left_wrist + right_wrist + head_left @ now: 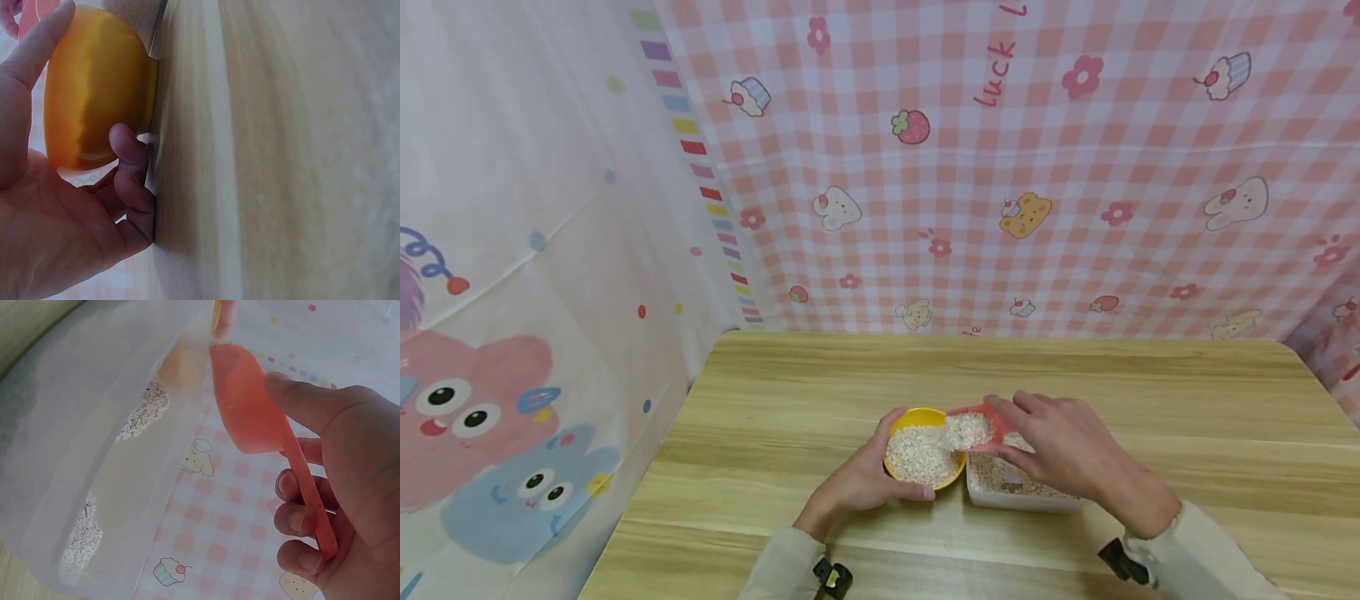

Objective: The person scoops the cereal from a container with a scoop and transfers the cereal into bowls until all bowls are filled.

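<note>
While cupping round yellow bowl (97, 87) in left fingers (130, 149), likely for steadiness, grips coral plastic scoop (247, 403) in right fingers (294, 519) above bowl's edge.

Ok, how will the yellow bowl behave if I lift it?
The yellow bowl will probably stay stiff: its wall shows no dent where the left hand grips. Its smooth, shiny side may feel slippery. Pale flakes fill much of it, so tipping could spill some.

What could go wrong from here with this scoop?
Spill: the loaded red scoop is at the rim of the yellow bowl, so grain could land on the table. Overflow possible: the bowl looks quite full. Tipping: the left hand holds the bowl; a slip might tilt it.
</note>
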Tool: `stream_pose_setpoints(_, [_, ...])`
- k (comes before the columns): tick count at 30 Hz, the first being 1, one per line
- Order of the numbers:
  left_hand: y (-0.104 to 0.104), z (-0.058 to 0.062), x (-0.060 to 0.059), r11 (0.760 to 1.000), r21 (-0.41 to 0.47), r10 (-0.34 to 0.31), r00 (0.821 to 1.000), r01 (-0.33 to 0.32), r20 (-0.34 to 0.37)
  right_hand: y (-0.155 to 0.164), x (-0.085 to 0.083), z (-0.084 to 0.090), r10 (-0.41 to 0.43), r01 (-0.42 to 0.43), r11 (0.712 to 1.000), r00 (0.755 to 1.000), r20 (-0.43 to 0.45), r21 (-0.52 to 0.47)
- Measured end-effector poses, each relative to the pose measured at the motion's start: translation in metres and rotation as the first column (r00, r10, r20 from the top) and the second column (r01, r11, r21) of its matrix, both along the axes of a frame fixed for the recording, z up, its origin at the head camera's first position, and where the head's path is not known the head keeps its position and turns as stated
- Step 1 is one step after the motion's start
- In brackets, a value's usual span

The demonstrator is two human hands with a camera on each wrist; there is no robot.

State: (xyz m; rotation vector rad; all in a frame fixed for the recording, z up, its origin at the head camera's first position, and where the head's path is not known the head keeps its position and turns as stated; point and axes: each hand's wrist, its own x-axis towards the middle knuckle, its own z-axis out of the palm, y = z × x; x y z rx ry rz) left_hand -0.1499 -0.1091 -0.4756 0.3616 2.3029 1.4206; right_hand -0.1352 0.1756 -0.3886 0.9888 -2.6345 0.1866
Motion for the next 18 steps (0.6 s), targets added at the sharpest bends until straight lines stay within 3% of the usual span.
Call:
stream_pose_setpoints(8, [0.0001,-0.0001,0.0001,1.000,-0.008,0.002,1.000,-0.002,0.000,-0.0020,0.0026,0.0032,0.002,-0.002,1.000,1.000,-0.005,0.001])
stream_pose_setpoints(18, [0.0000,-0.0003,0.0010,1.000,0.003,-0.003,1.000,0.003,-0.012,-0.0060,0.0015,0.0013,0.045,-0.041,0.999,0.986,-0.162,0.024])
